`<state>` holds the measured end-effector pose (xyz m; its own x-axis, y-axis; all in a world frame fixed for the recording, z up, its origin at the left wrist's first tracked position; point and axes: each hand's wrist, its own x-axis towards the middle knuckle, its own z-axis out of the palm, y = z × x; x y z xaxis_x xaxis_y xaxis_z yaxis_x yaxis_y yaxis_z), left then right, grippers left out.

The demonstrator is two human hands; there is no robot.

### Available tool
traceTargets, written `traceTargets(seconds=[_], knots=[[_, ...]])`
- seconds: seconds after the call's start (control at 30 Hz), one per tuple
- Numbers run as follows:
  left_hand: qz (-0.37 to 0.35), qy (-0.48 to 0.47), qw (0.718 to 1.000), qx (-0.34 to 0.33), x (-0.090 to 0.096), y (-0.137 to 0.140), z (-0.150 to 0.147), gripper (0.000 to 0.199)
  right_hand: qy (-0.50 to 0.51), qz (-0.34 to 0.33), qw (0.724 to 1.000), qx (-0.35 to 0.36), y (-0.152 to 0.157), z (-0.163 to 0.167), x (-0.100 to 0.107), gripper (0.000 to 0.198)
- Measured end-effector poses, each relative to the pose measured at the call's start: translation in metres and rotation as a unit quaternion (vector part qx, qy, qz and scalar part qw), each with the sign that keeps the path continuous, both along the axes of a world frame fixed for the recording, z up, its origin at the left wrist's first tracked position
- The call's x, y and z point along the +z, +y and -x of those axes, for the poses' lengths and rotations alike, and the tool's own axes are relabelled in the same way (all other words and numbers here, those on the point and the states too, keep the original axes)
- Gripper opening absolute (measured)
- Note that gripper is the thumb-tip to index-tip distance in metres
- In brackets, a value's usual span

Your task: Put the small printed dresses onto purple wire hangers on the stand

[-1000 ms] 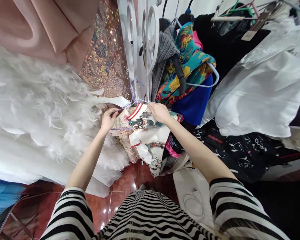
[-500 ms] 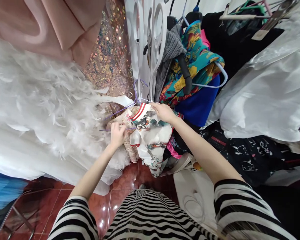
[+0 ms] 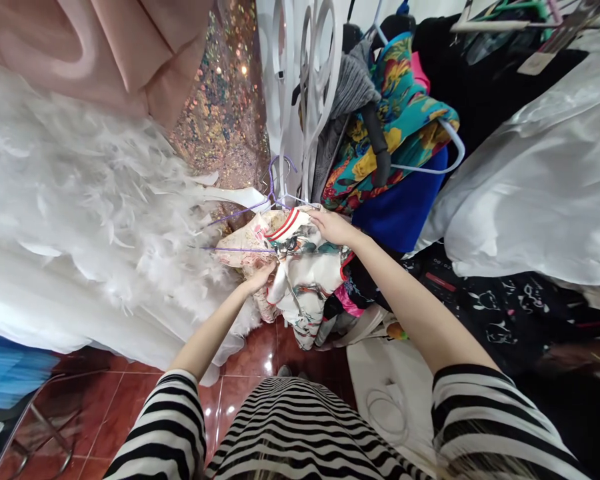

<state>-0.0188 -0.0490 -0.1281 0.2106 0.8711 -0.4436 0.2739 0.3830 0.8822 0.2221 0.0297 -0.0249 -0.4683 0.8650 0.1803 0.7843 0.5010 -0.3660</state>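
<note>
A white printed garment (image 3: 317, 270) with a red-striped collar hangs on a thin purple hanger (image 3: 274, 190). At its shoulder by the collar, my right hand (image 3: 330, 225) is closed on the cloth and the hanger arm beneath. Lower down on the other side, my left hand (image 3: 260, 279) grips the edge of the same garment near its red trim; the fingertips are partly hidden by cloth. Behind it to the left hangs a pale pink patterned garment (image 3: 235, 245). The hanger's lower bar crosses in front of this pink cloth.
A white feathered dress (image 3: 95, 200) fills the left, close to my left arm. White curved metalwork (image 3: 307, 113) stands behind. A teal floral garment (image 3: 395, 87) and white satin cloth (image 3: 535, 200) hang on the right. Red floor tiles (image 3: 250, 353) show below.
My left hand has left the hanger's lower bar and moved down and right to the garment's edge. The pink cloth is now more exposed. My right hand stays at the shoulder.
</note>
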Motion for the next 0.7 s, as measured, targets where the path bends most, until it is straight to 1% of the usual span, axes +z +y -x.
traceTargets(seconds=[0.07,0.1,0.13,0.2,0.27,0.33,0.4,0.47,0.6,0.63,0.7], knots=[[0.087,-0.027,0.996,-0.013,-0.005,-0.003,-0.006,0.045,0.017,0.012,1.0,0.019,0.001,0.0,0.004,0.042],[0.113,-0.024,0.993,-0.027,-0.008,-0.005,-0.01,0.042,0.024,0.019,0.999,0.03,0.001,0.0,0.005,0.043],[0.129,-0.02,0.991,-0.04,-0.011,-0.007,-0.015,0.038,0.03,0.026,0.998,0.042,0.002,0.0,0.006,0.043],[0.125,-0.013,0.991,-0.049,-0.017,-0.011,-0.027,0.029,0.04,0.037,0.996,0.064,0.004,0.0,0.007,0.044],[0.089,-0.012,0.995,-0.034,-0.021,-0.012,-0.04,0.019,0.043,0.041,0.995,0.08,0.005,0.0,0.009,0.043],[0.038,-0.011,0.999,-0.01,-0.023,-0.009,-0.049,0.01,0.033,0.044,0.995,0.083,0.005,-0.001,0.012,0.043],[-0.029,-0.005,1.0,0.009,-0.019,-0.003,-0.051,0.014,0.011,0.05,0.996,0.072,0.004,-0.004,0.016,0.041],[-0.088,-0.001,0.996,0.011,-0.011,0.002,-0.048,0.016,-0.013,0.053,0.997,0.059,0.004,-0.007,0.021,0.04],[-0.186,0.049,0.981,-0.038,0.008,0.001,-0.029,0.008,-0.044,0.042,0.998,0.034,0.004,-0.016,0.031,0.04],[-0.203,0.065,0.976,-0.038,0.011,-0.001,-0.024,0.005,-0.051,0.038,0.998,0.027,0.004,-0.019,0.033,0.041],[-0.21,0.07,0.975,-0.014,0.017,-0.008,-0.015,0.009,-0.065,0.034,0.997,0.023,0.005,-0.023,0.036,0.042]])
